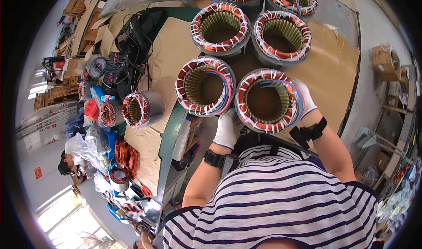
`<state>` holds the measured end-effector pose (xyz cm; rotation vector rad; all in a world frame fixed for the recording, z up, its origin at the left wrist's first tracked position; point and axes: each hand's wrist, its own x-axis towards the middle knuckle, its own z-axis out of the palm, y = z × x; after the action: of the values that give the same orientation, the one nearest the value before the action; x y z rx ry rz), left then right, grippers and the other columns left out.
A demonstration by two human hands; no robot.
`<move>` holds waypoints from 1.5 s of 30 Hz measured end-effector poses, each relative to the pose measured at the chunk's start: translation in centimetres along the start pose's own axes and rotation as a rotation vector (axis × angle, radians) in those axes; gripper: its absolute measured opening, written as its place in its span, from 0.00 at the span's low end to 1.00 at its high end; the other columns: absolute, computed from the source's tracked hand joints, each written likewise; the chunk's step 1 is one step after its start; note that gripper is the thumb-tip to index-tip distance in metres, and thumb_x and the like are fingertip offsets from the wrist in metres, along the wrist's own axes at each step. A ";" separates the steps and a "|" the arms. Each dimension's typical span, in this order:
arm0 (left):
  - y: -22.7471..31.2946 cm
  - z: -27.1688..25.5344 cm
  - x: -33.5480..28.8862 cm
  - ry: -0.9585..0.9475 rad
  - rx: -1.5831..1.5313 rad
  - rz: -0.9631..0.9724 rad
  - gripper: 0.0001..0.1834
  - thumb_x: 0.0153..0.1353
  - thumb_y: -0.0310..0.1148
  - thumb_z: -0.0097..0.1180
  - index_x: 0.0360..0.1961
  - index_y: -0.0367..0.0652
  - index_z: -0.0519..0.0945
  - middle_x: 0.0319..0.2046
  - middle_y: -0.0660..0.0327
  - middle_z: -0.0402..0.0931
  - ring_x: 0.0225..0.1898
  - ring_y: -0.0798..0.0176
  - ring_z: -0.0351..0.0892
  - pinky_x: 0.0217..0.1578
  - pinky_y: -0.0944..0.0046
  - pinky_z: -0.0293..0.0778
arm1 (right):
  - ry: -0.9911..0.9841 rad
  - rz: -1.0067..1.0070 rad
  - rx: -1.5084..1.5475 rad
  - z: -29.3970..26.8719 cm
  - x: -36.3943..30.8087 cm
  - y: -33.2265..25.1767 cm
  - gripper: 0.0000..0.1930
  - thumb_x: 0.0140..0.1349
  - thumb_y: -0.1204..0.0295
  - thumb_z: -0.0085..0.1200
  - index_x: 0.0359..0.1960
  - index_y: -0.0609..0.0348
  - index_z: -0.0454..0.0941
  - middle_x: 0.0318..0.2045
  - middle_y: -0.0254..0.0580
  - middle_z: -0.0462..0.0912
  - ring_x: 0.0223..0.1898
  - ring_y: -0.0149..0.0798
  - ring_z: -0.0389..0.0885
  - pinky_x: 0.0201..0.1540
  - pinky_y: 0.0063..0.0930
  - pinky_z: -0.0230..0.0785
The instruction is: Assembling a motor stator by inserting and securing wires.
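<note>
A motor stator (288, 113), a grey cylinder with copper windings laced in white cord, stands at the near right of a group of several like it. My right hand (305, 96), in a white glove, wraps round its right side, the fingers partly hidden behind it. Against its lower left side is my left hand (225, 130), also gloved, with its fingertips hidden between this stator and the neighbouring stator (183, 87). Red and blue lead wires (300, 100) lie over the winding's right edge. Two more stators (198, 34) (306, 40) stand just beyond.
Brown cardboard (336, 64) covers the bench at right. On the left bench lie two smaller stators (154, 110) on their sides, a black bag with cables (140, 34), and copper wire coils (126, 158). Another person (72, 161) is at far left. Shelving with boxes (387, 63) stands at right.
</note>
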<state>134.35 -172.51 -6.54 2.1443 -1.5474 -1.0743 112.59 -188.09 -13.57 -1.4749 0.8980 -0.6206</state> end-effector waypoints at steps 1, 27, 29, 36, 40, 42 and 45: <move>0.3 -0.4 -0.1 -0.014 -0.248 -0.016 0.14 0.55 0.25 0.54 0.43 0.33 0.76 0.38 0.52 0.80 0.45 0.57 0.79 0.43 0.58 0.75 | 0.155 0.009 0.132 0.4 -0.6 2.5 0.09 0.56 0.72 0.54 0.36 0.62 0.78 0.32 0.44 0.81 0.34 0.37 0.79 0.39 0.32 0.72; 11.5 19.1 -27.3 -1.359 -0.013 0.396 0.15 0.67 0.34 0.45 0.46 0.35 0.75 0.34 0.59 0.76 0.31 0.66 0.76 0.35 0.67 0.74 | 1.925 0.590 0.764 35.7 -61.3 -7.6 0.13 0.62 0.67 0.47 0.36 0.65 0.78 0.28 0.38 0.80 0.29 0.28 0.75 0.34 0.22 0.69; 11.1 22.0 -37.0 -1.480 0.055 0.548 0.15 0.66 0.34 0.46 0.47 0.35 0.76 0.35 0.60 0.77 0.34 0.67 0.77 0.37 0.67 0.74 | 2.044 0.525 0.839 41.1 -67.2 -7.5 0.13 0.63 0.67 0.47 0.37 0.65 0.79 0.29 0.38 0.81 0.30 0.28 0.77 0.34 0.23 0.69; 11.6 33.0 -60.5 -1.792 0.194 0.795 0.13 0.67 0.33 0.47 0.45 0.37 0.78 0.35 0.62 0.79 0.33 0.70 0.77 0.37 0.69 0.74 | 2.347 0.484 0.876 48.4 -85.2 -7.2 0.13 0.61 0.68 0.48 0.38 0.66 0.78 0.29 0.38 0.81 0.29 0.30 0.76 0.33 0.23 0.69; 13.3 39.4 -68.2 -1.782 0.254 0.824 0.13 0.66 0.33 0.47 0.44 0.38 0.78 0.34 0.63 0.80 0.33 0.71 0.77 0.35 0.71 0.72 | 2.418 0.302 0.900 47.8 -94.8 -7.0 0.13 0.63 0.66 0.48 0.40 0.63 0.78 0.29 0.37 0.81 0.29 0.28 0.76 0.33 0.21 0.67; 14.2 43.1 -71.7 -1.790 0.242 0.787 0.13 0.66 0.33 0.48 0.45 0.38 0.78 0.34 0.63 0.79 0.33 0.71 0.77 0.35 0.71 0.72 | 2.469 0.163 0.890 46.9 -100.1 -6.2 0.13 0.63 0.66 0.48 0.40 0.63 0.78 0.30 0.37 0.81 0.30 0.28 0.76 0.33 0.22 0.68; 16.4 48.0 -77.1 -1.716 0.312 0.789 0.13 0.66 0.33 0.47 0.46 0.37 0.77 0.34 0.61 0.79 0.33 0.71 0.77 0.35 0.71 0.73 | 2.537 0.159 0.825 45.9 -108.9 -4.7 0.13 0.63 0.66 0.47 0.41 0.64 0.77 0.32 0.39 0.81 0.31 0.30 0.77 0.36 0.23 0.69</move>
<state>77.72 -100.07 1.62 -0.0250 -2.7690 -2.4810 90.50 -72.71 -0.24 0.9636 1.9224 -2.3185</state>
